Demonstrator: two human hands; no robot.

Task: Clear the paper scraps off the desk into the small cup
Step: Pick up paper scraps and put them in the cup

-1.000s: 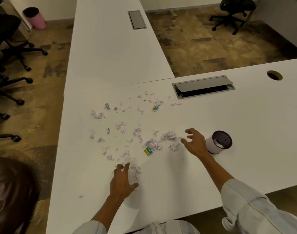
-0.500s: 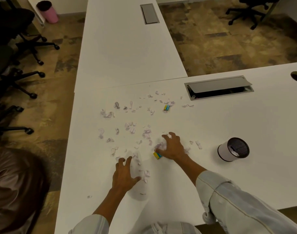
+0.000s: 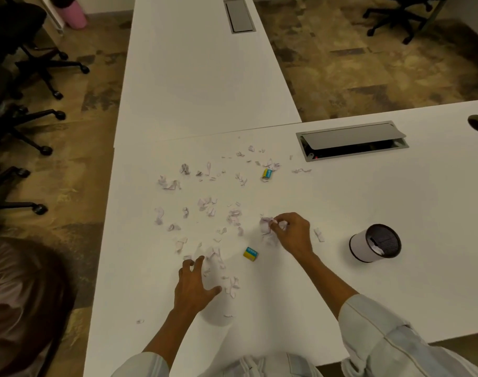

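Observation:
Several torn white paper scraps (image 3: 206, 204) lie scattered over the middle of the white desk (image 3: 395, 191). My right hand (image 3: 292, 234) is curled around a bunch of scraps (image 3: 267, 224), its fingers pinched on them. My left hand (image 3: 195, 285) rests flat with fingers spread, beside a small heap of scraps (image 3: 218, 263). The small white cup (image 3: 373, 243) with a dark inside stands to the right of my right hand, a few scraps inside it. One scrap (image 3: 319, 234) lies between hand and cup.
Two small yellow-and-blue blocks lie among the scraps, one (image 3: 250, 253) between my hands, one (image 3: 267, 174) farther back. A grey cable hatch (image 3: 352, 141) stands open at the back right. Office chairs (image 3: 22, 77) stand left of the desk. A pink bin (image 3: 74, 12) is far left.
My right hand has shifted a little right and lifted off the yellow-and-blue block, closing on a bunch of scraps. My left hand has stayed in place.

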